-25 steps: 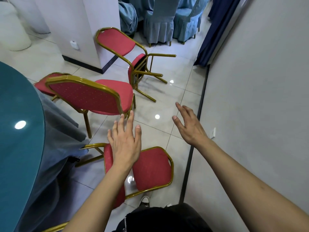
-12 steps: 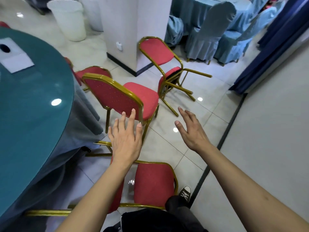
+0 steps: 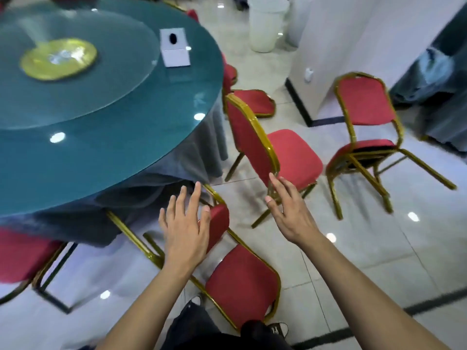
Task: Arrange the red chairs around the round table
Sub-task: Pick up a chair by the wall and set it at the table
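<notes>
Step in hand, as judged: fetching the next chair to set at the bench. Both hands are out in front, neither holding anything.

- Left hand [image 3: 185, 223]: released grip, fingers straight and spread, hovering over the backrest of the tipped red padded chair with gold metal frame [image 3: 241, 281] at lower centre. Contact cannot be told.
- Right hand [image 3: 288, 210]: released grip, fingertips at the lower corner of the backrest of the upright red padded chair with gold frame [image 3: 285, 152] at centre. It stands side-on to the bench, just beside the drape.
- Third red-and-gold chair [image 3: 366, 107], centre right, leans on a stacked seat, well apart from the bench, near the white pillar [image 3: 353, 46].
- Two more red seats sit tucked at the bench edge: one at upper centre [image 3: 252, 102], one at lower left [image 3: 20, 256].

Next move, likely: close on the centre chair's back frame, turn its seat toward the bench, slide it in. The tipped chair lies between the person's feet and the bench; it needs righting or stepping round.

Surface and room:
- Round bench with dark teal glass top [image 3: 126, 137], grey-blue cloth hanging to the floor.
- Clear glass turntable [image 3: 75, 79] with a yellow centre plate [image 3: 58, 59]; white tissue box [image 3: 174, 50] near the rim.
- Glossy pale tiled floor [image 3: 353, 248], ceiling lights reflected.
- White bin [image 3: 265, 24] at top; blue-covered chairs [image 3: 434, 79] at far right.
</notes>
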The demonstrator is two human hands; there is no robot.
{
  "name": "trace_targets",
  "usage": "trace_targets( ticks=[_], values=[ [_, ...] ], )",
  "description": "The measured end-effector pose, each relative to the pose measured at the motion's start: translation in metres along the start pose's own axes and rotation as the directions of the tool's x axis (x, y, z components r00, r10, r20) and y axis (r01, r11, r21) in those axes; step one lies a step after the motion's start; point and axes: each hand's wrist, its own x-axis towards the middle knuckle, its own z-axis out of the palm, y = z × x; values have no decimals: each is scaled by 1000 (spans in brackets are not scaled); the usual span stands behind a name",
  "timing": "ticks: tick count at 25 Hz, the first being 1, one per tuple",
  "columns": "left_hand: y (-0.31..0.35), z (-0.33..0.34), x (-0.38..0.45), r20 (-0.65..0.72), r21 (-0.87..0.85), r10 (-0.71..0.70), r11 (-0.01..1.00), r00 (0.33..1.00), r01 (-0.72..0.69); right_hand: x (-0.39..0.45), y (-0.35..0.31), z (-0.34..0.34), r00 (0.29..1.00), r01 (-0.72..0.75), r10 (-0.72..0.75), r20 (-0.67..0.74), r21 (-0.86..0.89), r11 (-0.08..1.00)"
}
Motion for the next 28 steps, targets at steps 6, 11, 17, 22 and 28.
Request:
trace_targets(
  ticks=[6, 11, 17, 22, 28],
  values=[
    [-31, -14, -30, -122, -1, -217, 976, 969, 218, 18, -32, 24, 974, 192, -190, 121, -5, 981],
    [-54, -20, -19, -102, -39, -240, 971, 965, 238, 24, -59, 37, 968, 215, -206, 141, -49, 976],
    [-81, -35, -27, -173, -70, -329, 944, 928, 321, 43, -102, 60, 913, 368, -346, 217, -69, 927],
    [-77, -36, -45, -263, -85, -471, 881, 842, 466, 74, -125, 69, 820, 515, -489, 298, -9, 857],
    [-22, 3, -76, -382, -117, -608, 779, 696, 616, 98, -98, 59, 672, 665, -638, 376, 72, 744]
  ],
)
